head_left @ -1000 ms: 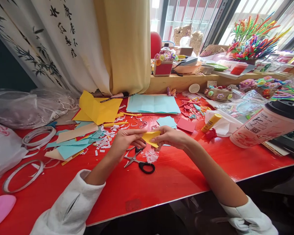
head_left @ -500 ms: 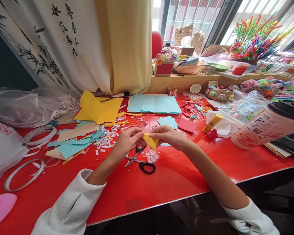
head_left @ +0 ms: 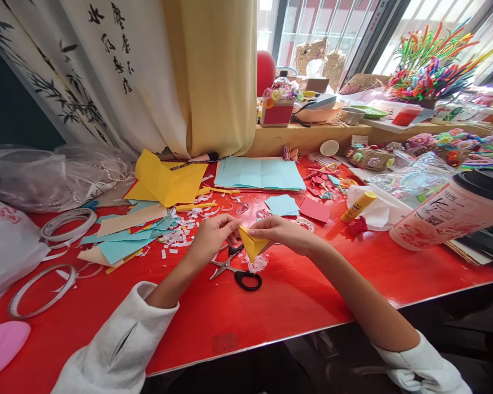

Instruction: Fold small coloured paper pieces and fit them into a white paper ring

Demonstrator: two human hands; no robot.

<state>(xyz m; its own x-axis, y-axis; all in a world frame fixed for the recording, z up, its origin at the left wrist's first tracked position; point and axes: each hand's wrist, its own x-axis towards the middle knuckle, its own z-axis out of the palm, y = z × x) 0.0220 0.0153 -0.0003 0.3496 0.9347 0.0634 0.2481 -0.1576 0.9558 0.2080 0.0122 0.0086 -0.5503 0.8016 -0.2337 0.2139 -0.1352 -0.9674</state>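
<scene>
A small folded piece of yellow paper (head_left: pixel 253 246) is held between my two hands, its pointed end hanging downward. My left hand (head_left: pixel 217 235) pinches its left corner. On the other side, the thumb and fingers of my right hand (head_left: pixel 285 232) are closed on the right edge. Below them, black-handled scissors (head_left: pixel 247 280) lie with blades apart on the red table (head_left: pixel 189 328). White paper shreds (head_left: pixel 258 262) are heaped beside the scissors. Behind my right hand are light blue paper squares (head_left: pixel 282 205) and a red paper square (head_left: pixel 315 209).
Blue paper sheets (head_left: pixel 259 174) and folded yellow paper (head_left: pixel 168 178) lie at the back. Tape rolls (head_left: pixel 68 225) and paper strips (head_left: pixel 127 238) are on the left. A yellow glue stick (head_left: pixel 358 207) and a large drink cup (head_left: pixel 435 213) stand on the right.
The yellow paper has turned in my fingers, so its point now hangs lower and a fold shows on its face. Both hands keep their hold, and the view has shifted slightly.
</scene>
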